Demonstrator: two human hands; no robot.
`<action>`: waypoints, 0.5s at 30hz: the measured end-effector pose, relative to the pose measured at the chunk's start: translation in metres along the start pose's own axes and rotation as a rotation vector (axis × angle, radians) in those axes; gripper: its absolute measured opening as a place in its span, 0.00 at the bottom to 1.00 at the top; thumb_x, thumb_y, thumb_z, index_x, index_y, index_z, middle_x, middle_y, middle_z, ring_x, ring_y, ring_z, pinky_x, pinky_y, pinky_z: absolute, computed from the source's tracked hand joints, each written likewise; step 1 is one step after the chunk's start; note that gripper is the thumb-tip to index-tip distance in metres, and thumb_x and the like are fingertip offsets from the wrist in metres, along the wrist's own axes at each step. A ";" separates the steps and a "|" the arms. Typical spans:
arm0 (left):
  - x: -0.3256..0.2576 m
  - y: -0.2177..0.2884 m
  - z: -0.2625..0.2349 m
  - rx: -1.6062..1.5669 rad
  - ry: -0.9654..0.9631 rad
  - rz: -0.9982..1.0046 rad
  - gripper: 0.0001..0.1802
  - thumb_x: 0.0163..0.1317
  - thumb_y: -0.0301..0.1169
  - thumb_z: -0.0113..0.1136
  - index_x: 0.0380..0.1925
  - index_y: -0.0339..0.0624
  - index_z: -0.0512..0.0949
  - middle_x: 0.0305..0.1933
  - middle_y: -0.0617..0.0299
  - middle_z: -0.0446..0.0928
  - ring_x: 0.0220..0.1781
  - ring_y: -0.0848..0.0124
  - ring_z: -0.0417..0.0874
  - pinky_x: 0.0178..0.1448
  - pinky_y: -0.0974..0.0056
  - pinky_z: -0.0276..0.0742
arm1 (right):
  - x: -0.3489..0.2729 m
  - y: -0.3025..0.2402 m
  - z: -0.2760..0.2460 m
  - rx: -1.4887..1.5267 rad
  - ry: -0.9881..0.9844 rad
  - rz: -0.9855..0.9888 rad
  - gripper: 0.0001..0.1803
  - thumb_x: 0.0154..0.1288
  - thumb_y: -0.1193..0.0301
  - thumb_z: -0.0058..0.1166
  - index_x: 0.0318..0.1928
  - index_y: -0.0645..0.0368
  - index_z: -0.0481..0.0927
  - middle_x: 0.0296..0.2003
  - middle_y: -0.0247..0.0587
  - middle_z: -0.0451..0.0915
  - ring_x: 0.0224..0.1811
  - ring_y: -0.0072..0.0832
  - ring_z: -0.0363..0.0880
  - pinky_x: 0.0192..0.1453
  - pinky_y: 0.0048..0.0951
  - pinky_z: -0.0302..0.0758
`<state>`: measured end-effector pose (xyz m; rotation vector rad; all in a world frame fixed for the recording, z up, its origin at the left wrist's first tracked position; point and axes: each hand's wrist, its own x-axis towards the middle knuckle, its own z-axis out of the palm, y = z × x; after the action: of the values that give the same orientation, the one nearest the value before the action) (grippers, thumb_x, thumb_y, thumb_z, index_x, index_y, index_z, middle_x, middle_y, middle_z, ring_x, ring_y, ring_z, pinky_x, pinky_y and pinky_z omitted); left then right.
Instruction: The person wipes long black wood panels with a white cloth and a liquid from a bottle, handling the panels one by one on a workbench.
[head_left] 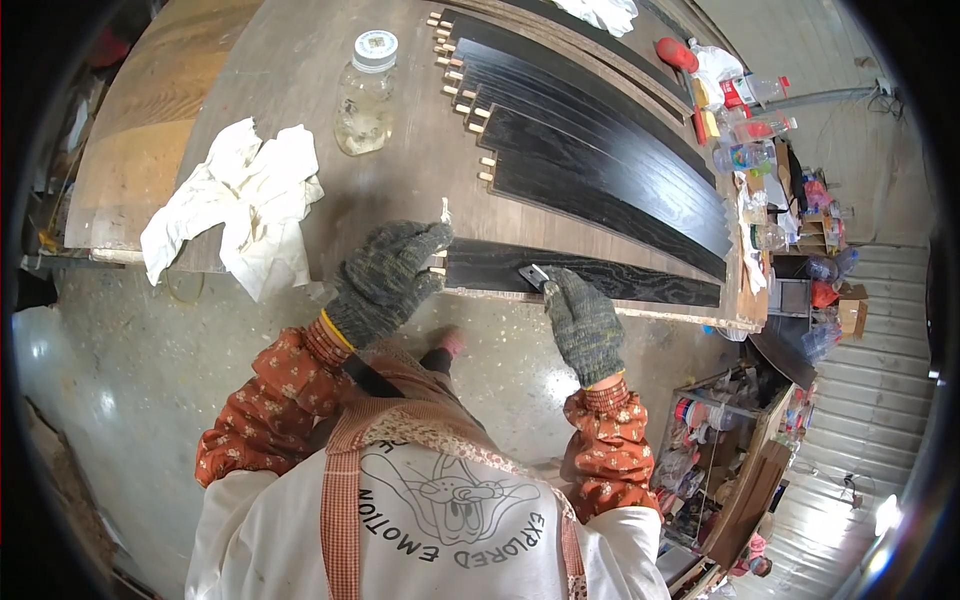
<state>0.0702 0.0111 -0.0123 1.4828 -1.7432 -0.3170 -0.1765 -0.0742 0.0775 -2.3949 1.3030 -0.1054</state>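
Observation:
A narrow black wood-grain board (620, 275) lies along the near edge of the table, with light wooden dowels at its left end. Beside that end is my left hand (385, 272) in a grey knit glove, its fingers curled together; what they grip, if anything, is hidden. A small twisted white scrap (445, 210) shows just above its fingertips. My right hand (582, 325), gloved alike, pinches a small black scraper-like tool (533, 276) with a metal part, held against or just over the board's face; contact cannot be made out.
Several black boards (590, 150) with dowelled ends lie side by side farther back on the table (290, 85). A lidded jar of cloudy liquid (365, 100) stands left of them. White cloth (240, 205) hangs over the near edge. Plastic bottles (760, 128) crowd the right end.

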 end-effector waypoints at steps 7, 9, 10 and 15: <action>0.001 -0.001 -0.001 0.031 0.023 0.029 0.28 0.54 0.36 0.64 0.56 0.42 0.73 0.56 0.57 0.76 0.56 0.59 0.76 0.60 0.55 0.70 | 0.020 0.005 0.004 -0.086 0.071 -0.217 0.17 0.64 0.62 0.51 0.54 0.47 0.78 0.47 0.45 0.79 0.48 0.42 0.77 0.51 0.40 0.75; -0.002 -0.001 0.000 0.037 0.047 0.027 0.28 0.54 0.37 0.65 0.56 0.42 0.73 0.56 0.57 0.76 0.56 0.59 0.76 0.59 0.55 0.71 | 0.026 0.012 0.001 -0.076 0.039 -0.245 0.17 0.63 0.63 0.53 0.53 0.46 0.78 0.46 0.43 0.77 0.49 0.40 0.77 0.50 0.38 0.75; -0.002 -0.002 0.000 0.035 0.062 0.035 0.28 0.54 0.38 0.65 0.55 0.43 0.73 0.56 0.57 0.77 0.55 0.58 0.77 0.59 0.55 0.72 | 0.032 0.024 0.006 -0.125 0.052 -0.352 0.17 0.63 0.62 0.53 0.53 0.46 0.79 0.46 0.42 0.77 0.48 0.39 0.77 0.50 0.38 0.75; -0.001 -0.003 0.000 0.028 0.101 0.010 0.25 0.55 0.39 0.64 0.53 0.43 0.75 0.53 0.56 0.78 0.53 0.57 0.78 0.57 0.54 0.73 | 0.054 0.024 0.022 -0.224 0.050 -0.669 0.17 0.64 0.61 0.53 0.53 0.47 0.78 0.48 0.41 0.74 0.47 0.38 0.76 0.48 0.36 0.76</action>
<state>0.0721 0.0115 -0.0148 1.4841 -1.6807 -0.2100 -0.1596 -0.1231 0.0408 -2.9423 0.4995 -0.2175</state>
